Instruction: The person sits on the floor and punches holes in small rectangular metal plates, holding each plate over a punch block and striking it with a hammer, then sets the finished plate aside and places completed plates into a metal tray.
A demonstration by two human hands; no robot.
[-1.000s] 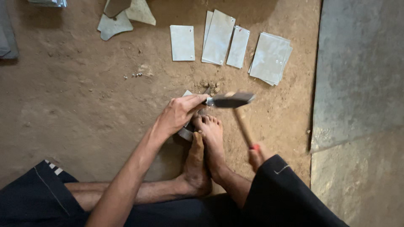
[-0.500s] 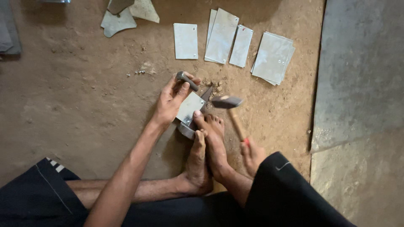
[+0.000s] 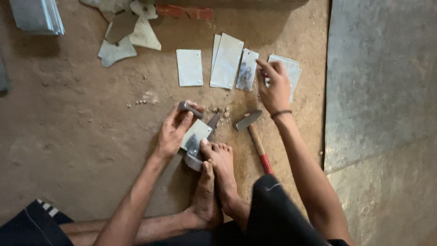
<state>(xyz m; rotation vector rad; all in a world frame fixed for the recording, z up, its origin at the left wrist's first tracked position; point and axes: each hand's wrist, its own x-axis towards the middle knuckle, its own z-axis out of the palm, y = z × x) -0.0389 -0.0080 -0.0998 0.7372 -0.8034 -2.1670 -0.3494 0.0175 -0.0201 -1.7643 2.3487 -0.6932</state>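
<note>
1. At the centre of the dirt floor (image 3: 68, 136), a small grey metal plate (image 3: 196, 135) is pinned against a round iron block (image 3: 193, 160) by the left hand (image 3: 175, 132), whose fingers are closed round a short dark punch (image 3: 190, 109) at the plate's 11 o'clock.
2. The plate's lower edge is steadied by the toes of two bare feet (image 3: 218, 168), pressed in from 5 o'clock.
3. The right hand (image 3: 274, 89) is seen stretched to 1 o'clock, its fingers spread loosely and touching the rightmost stack of cut plates (image 3: 291, 68); nothing is yet gripped by it.
4. The hammer (image 3: 252, 134), held raised half a second ago, is now laid on the ground at 3 o'clock of the plate, head away, red-banded handle toward the body.
5. From this change it is judged that striking has paused and another plate is being fetched, while the worked plate is kept in place.
6. Further out, at 12 o'clock, a row of rectangular plates (image 3: 190, 67) is laid flat; offcut scraps (image 3: 123, 41) are scattered at 11 o'clock, and a large metal sheet (image 3: 382, 91) lies at 3 o'clock.
</note>
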